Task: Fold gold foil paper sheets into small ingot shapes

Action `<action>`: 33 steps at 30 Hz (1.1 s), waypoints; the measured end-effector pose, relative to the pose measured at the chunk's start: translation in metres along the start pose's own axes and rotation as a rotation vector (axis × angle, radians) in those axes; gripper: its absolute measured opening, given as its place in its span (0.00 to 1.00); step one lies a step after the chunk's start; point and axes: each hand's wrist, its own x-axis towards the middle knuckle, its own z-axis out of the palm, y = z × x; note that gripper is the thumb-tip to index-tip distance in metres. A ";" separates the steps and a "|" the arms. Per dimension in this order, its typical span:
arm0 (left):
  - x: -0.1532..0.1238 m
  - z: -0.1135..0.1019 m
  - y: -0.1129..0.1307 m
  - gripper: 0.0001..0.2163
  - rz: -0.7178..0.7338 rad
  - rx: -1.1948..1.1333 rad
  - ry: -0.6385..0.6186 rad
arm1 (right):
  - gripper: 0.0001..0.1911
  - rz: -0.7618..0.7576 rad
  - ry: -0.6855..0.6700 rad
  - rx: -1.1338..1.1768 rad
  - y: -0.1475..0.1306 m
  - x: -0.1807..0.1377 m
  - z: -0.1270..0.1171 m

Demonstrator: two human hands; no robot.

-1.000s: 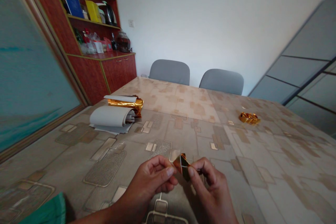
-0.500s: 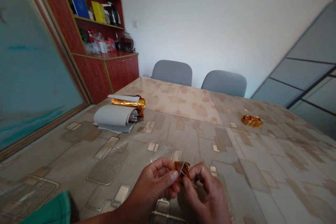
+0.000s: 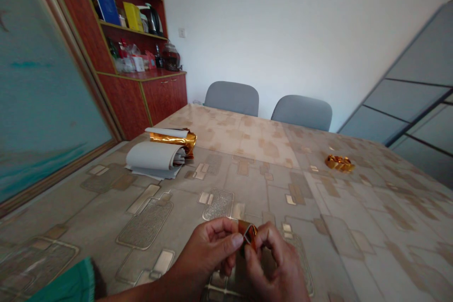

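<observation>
A small folded piece of gold foil paper (image 3: 249,232), with pale edges showing, is pinched between my two hands just above the table. My left hand (image 3: 212,250) grips its left side between thumb and fingers. On its right side, the thumb and forefinger of my right hand (image 3: 276,259) press the fold. Part of the paper is hidden behind the fingers. Farther off, to the right, lies a folded gold foil piece (image 3: 339,163). At the left rests a curled stack of foil paper (image 3: 155,155), white backs outward, beside a gold roll of sheets (image 3: 173,138).
A patterned cloth covers the table (image 3: 247,181). Two grey chairs (image 3: 231,98) stand at its far side before a white wall. Behind on the left is a red-brown cabinet (image 3: 164,92) with bottles and boxes. A green sleeve (image 3: 65,283) shows at lower left.
The foil paper between my fingers has shifted slightly right and down, and its fold looks more pointed. Both hands keep their pinch on it.
</observation>
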 end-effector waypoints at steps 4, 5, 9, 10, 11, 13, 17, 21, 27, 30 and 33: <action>-0.003 0.000 0.006 0.25 -0.103 -0.149 -0.103 | 0.20 0.145 -0.153 0.445 -0.004 0.001 -0.003; -0.004 0.000 0.009 0.24 -0.115 -0.168 -0.141 | 0.24 0.183 -0.177 0.576 -0.004 0.002 -0.003; -0.007 0.000 0.021 0.22 -0.118 -0.165 -0.273 | 0.24 0.340 -0.269 0.838 -0.001 0.005 -0.003; -0.008 -0.001 0.023 0.22 -0.127 -0.165 -0.288 | 0.23 0.372 -0.291 0.849 0.000 0.006 -0.004; -0.008 -0.001 0.025 0.22 -0.139 -0.165 -0.297 | 0.22 0.400 -0.304 0.854 0.000 0.006 -0.004; -0.008 -0.003 0.024 0.22 -0.144 -0.161 -0.294 | 0.22 0.442 -0.317 0.851 -0.001 0.007 -0.005; -0.005 -0.010 0.016 0.18 -0.100 -0.164 -0.318 | 0.25 0.472 -0.368 0.818 -0.005 0.007 -0.010; -0.002 -0.014 0.012 0.17 -0.078 -0.191 -0.357 | 0.27 0.493 -0.412 0.800 -0.008 0.008 -0.012; -0.003 -0.014 0.018 0.17 -0.098 -0.148 -0.365 | 0.28 0.496 -0.394 0.762 -0.009 0.008 -0.012; -0.003 -0.015 0.018 0.17 -0.108 -0.133 -0.359 | 0.29 0.500 -0.405 0.720 -0.007 0.008 -0.013; -0.003 -0.015 0.017 0.16 -0.125 -0.112 -0.357 | 0.28 0.526 -0.397 0.771 -0.006 0.008 -0.013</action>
